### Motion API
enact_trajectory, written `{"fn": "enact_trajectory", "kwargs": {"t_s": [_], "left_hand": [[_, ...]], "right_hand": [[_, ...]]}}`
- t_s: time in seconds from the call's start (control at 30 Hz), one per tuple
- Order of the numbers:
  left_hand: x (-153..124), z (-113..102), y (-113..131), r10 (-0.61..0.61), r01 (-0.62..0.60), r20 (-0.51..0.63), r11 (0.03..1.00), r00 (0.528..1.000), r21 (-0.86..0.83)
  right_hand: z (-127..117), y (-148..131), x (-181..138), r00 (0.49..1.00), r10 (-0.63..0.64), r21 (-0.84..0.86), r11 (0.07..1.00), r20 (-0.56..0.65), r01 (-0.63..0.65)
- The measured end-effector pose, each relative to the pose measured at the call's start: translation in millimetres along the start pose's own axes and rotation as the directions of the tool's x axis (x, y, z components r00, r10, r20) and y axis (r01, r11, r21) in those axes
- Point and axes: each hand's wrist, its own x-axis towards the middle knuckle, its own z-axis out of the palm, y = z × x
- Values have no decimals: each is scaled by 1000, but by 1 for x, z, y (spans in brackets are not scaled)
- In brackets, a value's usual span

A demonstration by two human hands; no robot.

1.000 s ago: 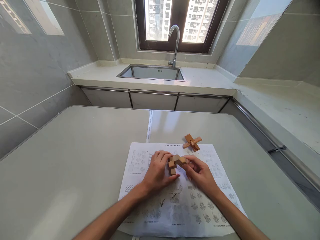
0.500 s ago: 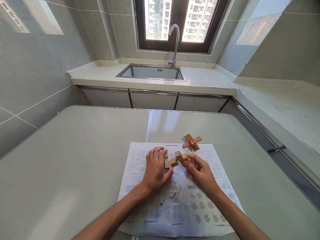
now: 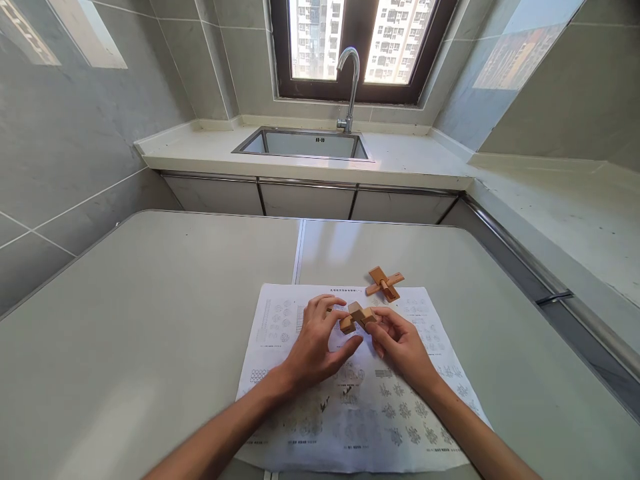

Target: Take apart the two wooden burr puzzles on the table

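My right hand (image 3: 403, 343) pinches a notched wooden puzzle piece (image 3: 359, 312) between thumb and fingers, just above the printed sheet. A smaller wooden block end (image 3: 347, 325) shows at the left of that piece; whether the two are joined I cannot tell. Close on the left, my left hand (image 3: 320, 340) has its thumb and index finger spread apart around that block end. Its fingers mostly hide another bit of wood (image 3: 329, 310). Beyond the hands, a cross-shaped set of wooden pieces (image 3: 385, 284) lies at the sheet's top edge, untouched.
The large sheet (image 3: 360, 427) printed with small diagrams lies under both hands on a pale table (image 3: 150, 320). Past the table stands a counter (image 3: 410, 150) with a sink (image 3: 300, 158) and a tap (image 3: 354, 80) beneath a window. Tiled walls flank both sides.
My left hand has shifted right, and its thumb and index finger have spread from the notched block, now mostly hidden. My right hand keeps its piece in about the same spot.
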Motion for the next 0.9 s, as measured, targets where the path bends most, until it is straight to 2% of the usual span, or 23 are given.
{"fn": "enact_trajectory", "kwargs": {"t_s": [0.2, 0.43, 0.9], "left_hand": [[1, -1, -1, 34, -35, -16, 996, 999, -86], [2, -2, 0, 43, -46, -30, 993, 999, -112], [3, -3, 0, 78, -76, 7, 986, 997, -150]], "right_hand": [[0, -3, -1, 1000, 5, -14, 1000, 14, -5], [0, -3, -1, 986, 11, -98, 995, 168, 6], [-2, 0, -1, 972, -8, -90, 995, 234, 30]]}}
